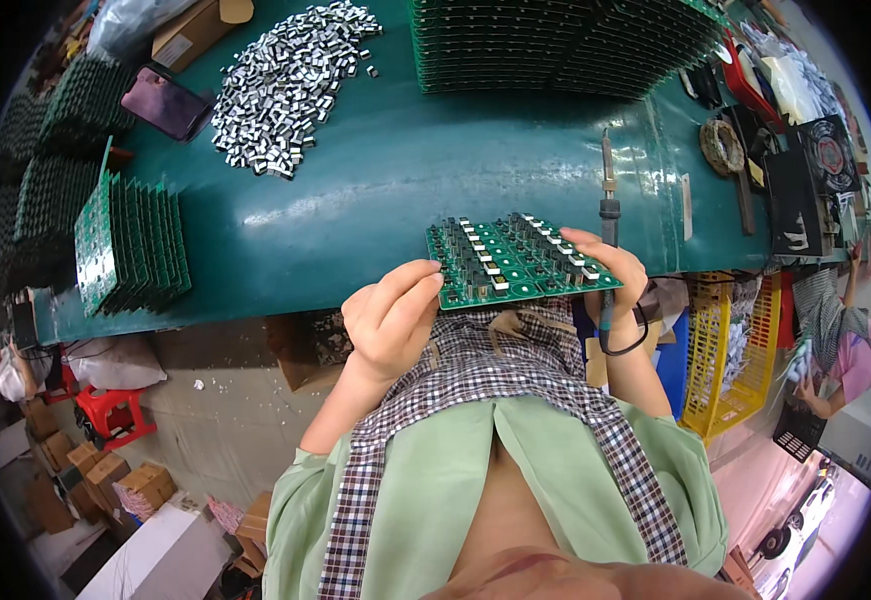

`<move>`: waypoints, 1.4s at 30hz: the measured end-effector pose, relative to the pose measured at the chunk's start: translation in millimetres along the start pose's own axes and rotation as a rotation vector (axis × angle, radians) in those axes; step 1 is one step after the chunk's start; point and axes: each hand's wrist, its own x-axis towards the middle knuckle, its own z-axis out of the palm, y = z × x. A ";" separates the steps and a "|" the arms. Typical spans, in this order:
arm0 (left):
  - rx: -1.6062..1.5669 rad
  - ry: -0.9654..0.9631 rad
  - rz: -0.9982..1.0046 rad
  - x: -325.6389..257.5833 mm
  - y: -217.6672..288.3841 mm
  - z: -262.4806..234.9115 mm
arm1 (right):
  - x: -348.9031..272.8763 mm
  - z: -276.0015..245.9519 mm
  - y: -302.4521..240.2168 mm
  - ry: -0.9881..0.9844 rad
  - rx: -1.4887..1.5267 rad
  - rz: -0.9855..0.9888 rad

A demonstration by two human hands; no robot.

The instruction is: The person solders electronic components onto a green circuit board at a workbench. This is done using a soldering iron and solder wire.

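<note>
A green circuit board [517,262] carrying rows of white and black components is held up at the near edge of the bench. Its left edge is pinched between the thumb and fingers of my left hand [387,318]. My right hand [623,278] grips the board's right edge. That same hand also has a soldering iron [609,205], its handle lying across the hand and its metal tip pointing away from me. The iron's black cord loops below my right wrist. Part of my right fingers is hidden behind the board and handle.
On the green bench [375,180] lie a heap of small components [290,85] and a phone [165,103]. Circuit boards stand in a stack [130,245] at left and a large stack [565,45] at the back. A solder coil [721,148] and a black fan unit [823,160] are at right.
</note>
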 end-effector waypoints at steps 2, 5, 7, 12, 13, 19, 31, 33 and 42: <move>-0.001 0.005 0.003 -0.2 0.2 -0.4 | 0.4 -0.2 0.2 -0.016 -0.010 0.013; -0.001 0.010 0.001 -0.1 0.4 -0.7 | -0.1 -0.7 -1.1 -0.023 -0.020 0.016; -0.003 0.009 -0.003 -0.3 0.3 -0.5 | -2.2 -0.9 0.2 -0.025 -0.020 0.020; -0.010 -0.021 -0.031 -9.9 -9.3 -0.9 | 2.6 2.4 -3.5 0.002 -0.068 -0.036; -0.041 -0.064 -0.121 -17.3 -9.3 -5.3 | 2.9 2.8 -4.6 0.001 -0.065 -0.051; -0.005 -0.120 -0.068 -14.7 -7.6 -2.3 | 4.2 1.6 -3.4 -0.019 -0.031 -0.060; -0.039 -0.063 -0.201 -3.7 -3.0 3.4 | 13.5 11.3 8.2 -0.110 0.120 0.185; -0.037 -0.052 -0.184 -6.3 -4.6 3.7 | 14.4 11.7 8.1 -0.113 0.109 0.174; -0.062 -0.042 -0.154 -9.0 -6.4 4.4 | 14.2 13.1 7.9 -0.066 0.163 0.117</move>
